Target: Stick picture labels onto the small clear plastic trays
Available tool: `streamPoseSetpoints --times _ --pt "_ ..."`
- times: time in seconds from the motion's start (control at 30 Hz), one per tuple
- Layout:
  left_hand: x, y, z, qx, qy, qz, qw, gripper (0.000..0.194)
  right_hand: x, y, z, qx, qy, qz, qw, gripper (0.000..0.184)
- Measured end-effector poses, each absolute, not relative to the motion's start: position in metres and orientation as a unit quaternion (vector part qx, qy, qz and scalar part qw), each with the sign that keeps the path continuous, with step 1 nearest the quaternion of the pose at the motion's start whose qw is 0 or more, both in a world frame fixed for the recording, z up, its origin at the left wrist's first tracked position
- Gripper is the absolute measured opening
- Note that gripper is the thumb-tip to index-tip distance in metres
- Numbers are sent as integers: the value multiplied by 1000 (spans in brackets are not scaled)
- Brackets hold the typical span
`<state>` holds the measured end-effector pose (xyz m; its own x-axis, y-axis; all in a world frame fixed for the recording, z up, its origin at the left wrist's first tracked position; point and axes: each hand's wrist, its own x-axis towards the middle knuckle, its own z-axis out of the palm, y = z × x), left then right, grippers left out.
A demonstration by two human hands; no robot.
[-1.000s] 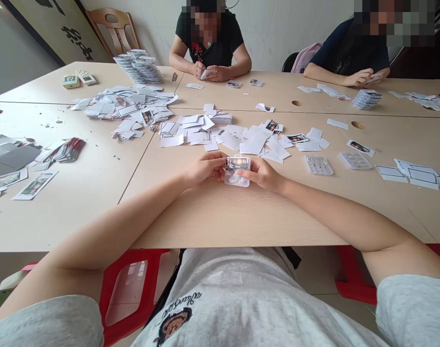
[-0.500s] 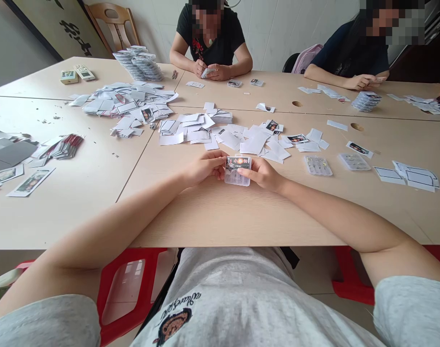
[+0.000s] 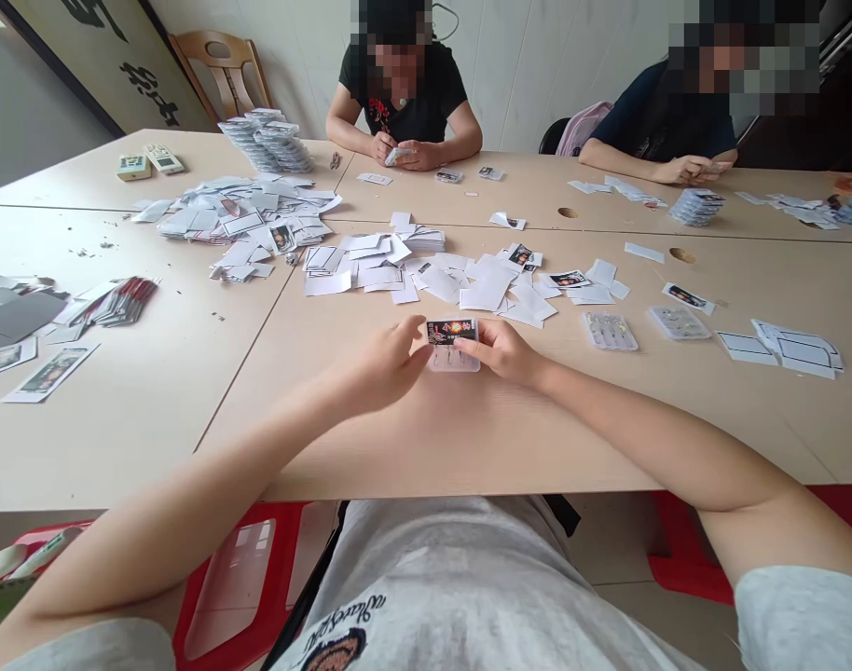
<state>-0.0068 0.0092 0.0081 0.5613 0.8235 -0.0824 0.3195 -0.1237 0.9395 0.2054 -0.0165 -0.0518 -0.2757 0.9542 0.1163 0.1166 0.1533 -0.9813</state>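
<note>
One printed card [image 3: 452, 331], right fingers [image 3: 476, 344] touching

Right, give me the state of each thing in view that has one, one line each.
Right hand: gripping the card's right end.
Left hand: raised, fingertips at the card's left end.
Printed card: held across the top of the tray.
Clear plastic tray: lying flat under the card.
Stacked trays: piled in leaning stacks on the far table.
Loose white papers: scattered in a heap.
Co-worker's hands: holding a small pack.
</note>
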Motion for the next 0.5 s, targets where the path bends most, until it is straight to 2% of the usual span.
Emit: streamPoseSetpoints --times 0.03,0.07,0.1,0.13,0.2,0.23,0.3,0.37,0.5 --pt "-18 -6 15 718 409 256 501 32 205 -16 -53 -431 -626 490 428 33" --pt "-31 -22 19 734 409 270 471 33 205 -16 -53 -435 -623 488 430 31" --pt "-44 -39 19 734 392 273 483 20 205 -16 -53 -437 -620 487 432 31" --pt "-58 -54 16 710 361 259 546 12 205 -16 -53 -438 -619 488 433 30" --pt "-81 -78 -4 592 246 211 738 27 203 -15 -52 -433 -617 494 433 30" --pt "-89 -85 -19 549 154 119 813 26 203 -14 -52 -430 -616 498 434 30" --pt "-97 -93 -53 450 12 29 893 15 202 -13 -51 -423 -612 503 439 31" --pt "-98 -95 -89 398 -3 55 916 26 201 -12 -51 -419 -607 506 447 31" --pt "-104 -92 -146 328 -23 110 938 34 201 -10 -52 -408 -602 513 456 33"
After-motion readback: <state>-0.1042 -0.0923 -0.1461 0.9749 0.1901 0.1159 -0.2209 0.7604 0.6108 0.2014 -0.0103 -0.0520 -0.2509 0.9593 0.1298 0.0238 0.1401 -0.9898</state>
